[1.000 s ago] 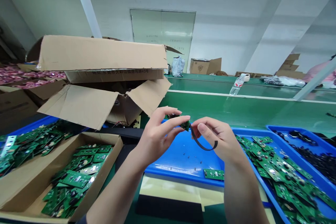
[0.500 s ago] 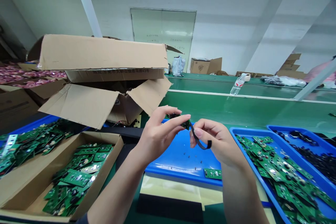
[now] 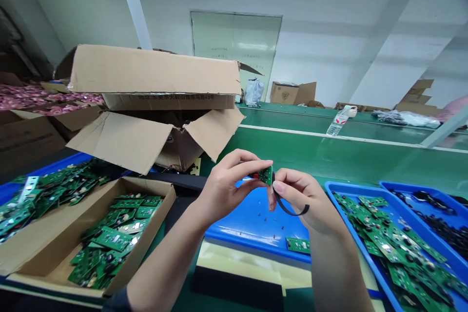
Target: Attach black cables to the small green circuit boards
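A long green worktop (image 3: pixel 310 151) stretches ahead beyond an open brown cardboard carton (image 3: pixel 153 75), whose side bears a line of printed Chinese characters ending in "43号", while a shallow cardboard box (image 3: pixel 47 248) and a blue plastic tray (image 3: pixel 331 190) hold heaps of green circuit boards on either side of a second blue tray (image 3: pixel 256 219). Above that second tray both forearms angle inward, the left hand (image 3: pixel 226 190) nearly closed, pinching a small green circuit board (image 3: pixel 265 175) between thumb and fingers, and the curled right hand (image 3: pixel 305 202) gripping a flat black cable (image 3: pixel 288 213) that hangs in a loop from the board.
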`<state>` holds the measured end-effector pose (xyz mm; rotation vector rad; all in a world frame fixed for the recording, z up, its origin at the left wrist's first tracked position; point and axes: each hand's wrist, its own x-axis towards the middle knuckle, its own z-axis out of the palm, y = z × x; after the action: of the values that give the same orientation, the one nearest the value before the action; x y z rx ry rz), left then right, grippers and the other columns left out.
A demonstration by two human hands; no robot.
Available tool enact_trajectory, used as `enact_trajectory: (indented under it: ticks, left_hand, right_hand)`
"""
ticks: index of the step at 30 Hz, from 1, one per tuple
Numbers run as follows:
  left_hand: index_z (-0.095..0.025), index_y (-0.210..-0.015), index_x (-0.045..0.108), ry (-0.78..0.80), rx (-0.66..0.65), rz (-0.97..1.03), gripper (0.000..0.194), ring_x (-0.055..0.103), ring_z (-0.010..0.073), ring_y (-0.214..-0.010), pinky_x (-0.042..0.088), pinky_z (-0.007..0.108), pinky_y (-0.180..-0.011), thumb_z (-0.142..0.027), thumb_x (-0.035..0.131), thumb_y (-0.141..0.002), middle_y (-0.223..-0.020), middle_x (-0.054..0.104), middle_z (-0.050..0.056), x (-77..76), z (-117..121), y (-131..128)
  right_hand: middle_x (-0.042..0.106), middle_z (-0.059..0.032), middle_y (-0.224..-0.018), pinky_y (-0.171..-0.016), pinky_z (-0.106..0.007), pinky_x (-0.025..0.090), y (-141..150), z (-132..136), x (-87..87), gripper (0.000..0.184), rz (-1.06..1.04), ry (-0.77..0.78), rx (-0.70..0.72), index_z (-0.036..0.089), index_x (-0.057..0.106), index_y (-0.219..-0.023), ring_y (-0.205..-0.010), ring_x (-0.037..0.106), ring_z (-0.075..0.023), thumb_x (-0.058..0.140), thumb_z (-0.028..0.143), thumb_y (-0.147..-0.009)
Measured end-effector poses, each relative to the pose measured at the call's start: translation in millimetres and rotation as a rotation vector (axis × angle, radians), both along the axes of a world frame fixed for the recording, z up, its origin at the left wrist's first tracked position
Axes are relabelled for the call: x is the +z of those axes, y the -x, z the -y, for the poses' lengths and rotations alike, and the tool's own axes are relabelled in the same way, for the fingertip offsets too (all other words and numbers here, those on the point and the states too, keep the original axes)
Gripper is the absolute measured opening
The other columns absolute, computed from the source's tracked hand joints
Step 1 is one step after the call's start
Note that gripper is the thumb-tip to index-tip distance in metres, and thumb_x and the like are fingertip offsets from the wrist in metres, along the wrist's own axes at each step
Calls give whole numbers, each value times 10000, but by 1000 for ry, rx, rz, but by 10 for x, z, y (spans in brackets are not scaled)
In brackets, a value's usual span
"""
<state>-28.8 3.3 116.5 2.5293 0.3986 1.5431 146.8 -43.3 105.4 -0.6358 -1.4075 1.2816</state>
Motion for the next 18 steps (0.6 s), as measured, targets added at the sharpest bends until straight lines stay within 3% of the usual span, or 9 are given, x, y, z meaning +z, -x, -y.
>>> enact_trajectory:
  ticks: [12,18]
  left_hand:
    - [-180,-1150,619,97,-50,-91,335,589,98,-759,512,205,-683,-168,667,-819,-858,570,24,0,2,37]
    - [-117,-1084,641,91,-44,-61,322,571,95,-711,497,195,-656,-214,702,-783,-803,566,28,-10,-9,22]
  right_hand:
    - [627,-26,-584,-522,-204,447,-41,-75,-51,248,-64,112,128,134,559,-651,-517,582,-105,687,296,-787]
    - [616,-20,-571,-496,-206,436,-1,-85,-35,259,-60,118,58,144,544,-637,-506,569,-109,696,312,-763]
